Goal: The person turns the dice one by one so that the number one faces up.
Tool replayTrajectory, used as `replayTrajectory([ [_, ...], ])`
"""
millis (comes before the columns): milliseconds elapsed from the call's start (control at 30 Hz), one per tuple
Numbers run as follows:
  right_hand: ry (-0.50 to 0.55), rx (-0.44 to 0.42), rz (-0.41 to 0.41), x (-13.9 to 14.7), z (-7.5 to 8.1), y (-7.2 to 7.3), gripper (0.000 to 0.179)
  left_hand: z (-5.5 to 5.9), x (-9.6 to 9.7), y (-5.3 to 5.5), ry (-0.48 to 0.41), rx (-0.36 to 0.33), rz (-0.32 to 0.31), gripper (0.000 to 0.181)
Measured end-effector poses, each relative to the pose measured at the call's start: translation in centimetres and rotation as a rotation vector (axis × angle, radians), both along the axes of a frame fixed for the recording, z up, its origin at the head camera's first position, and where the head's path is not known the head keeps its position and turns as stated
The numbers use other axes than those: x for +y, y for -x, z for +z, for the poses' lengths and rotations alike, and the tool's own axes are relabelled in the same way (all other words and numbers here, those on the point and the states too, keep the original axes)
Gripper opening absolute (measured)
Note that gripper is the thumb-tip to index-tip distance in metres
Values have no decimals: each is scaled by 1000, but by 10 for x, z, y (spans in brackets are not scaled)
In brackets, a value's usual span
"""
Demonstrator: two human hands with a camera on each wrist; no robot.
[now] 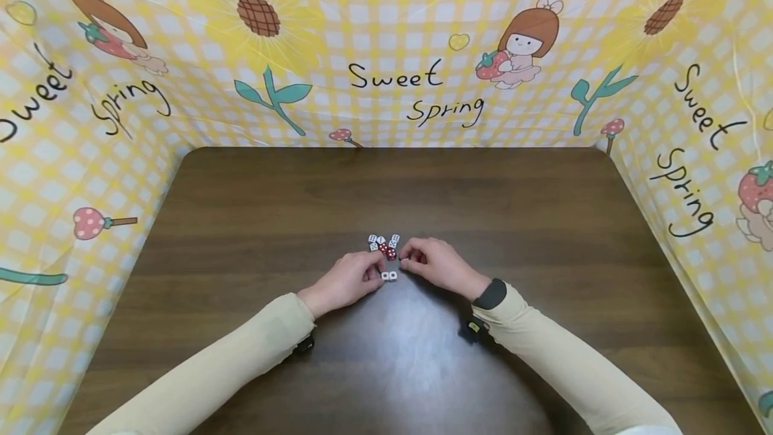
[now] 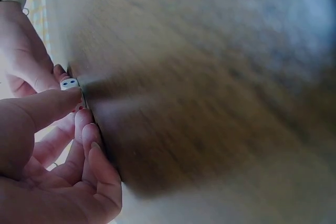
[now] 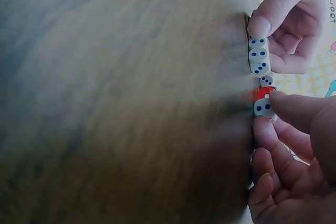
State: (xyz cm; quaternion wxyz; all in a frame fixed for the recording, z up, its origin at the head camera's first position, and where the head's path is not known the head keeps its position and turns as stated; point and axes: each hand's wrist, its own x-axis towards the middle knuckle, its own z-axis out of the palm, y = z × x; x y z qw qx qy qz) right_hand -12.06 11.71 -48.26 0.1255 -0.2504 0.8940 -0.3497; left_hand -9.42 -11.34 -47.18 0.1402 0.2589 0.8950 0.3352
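Note:
At the middle of the table, my left hand pinches the left one of two white dice that sit side by side. The thumb covers much of that die in the left wrist view, where a white die with dark pips shows just past it. My right hand holds a white die between thumb and fingertips, low at the tabletop. Between and beyond the hands lies a small cluster of several white dice and red dice. A red die appears by the right thumb in the right wrist view.
The brown wooden table has rounded far corners. A yellow checked cloth with printed flowers and lettering stands around its back and sides. Dark wrist straps with small devices sit at the sleeve cuffs.

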Motion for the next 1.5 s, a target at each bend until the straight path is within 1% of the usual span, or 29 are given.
replayTrajectory([
  [100,-3,-16,1,0,0,0,14,2,0,-1,-5,-8,-6,12],
  [300,-22,-8,6,-1,2,-1,15,3,-1,-2,-18,-3,-9,12],
  [500,-5,21,14,0,3,-2,11,2,-1,-1,-19,14,-9,12],
  [767,-16,18,28,2,1,-5,14,-1,-1,-1,-7,-5,-15,12],
  [933,-31,18,16,2,2,-9,11,-1,-1,-1,-1,9,-20,12],
  [1100,-64,45,30,1,5,-16,10,-1,2,-1,12,38,-23,13],
  [1333,-48,98,52,-3,1,-20,10,0,5,-1,52,19,-1,13],
  [1500,-44,107,57,-4,-2,-22,12,-1,4,-1,72,29,13,13],
])
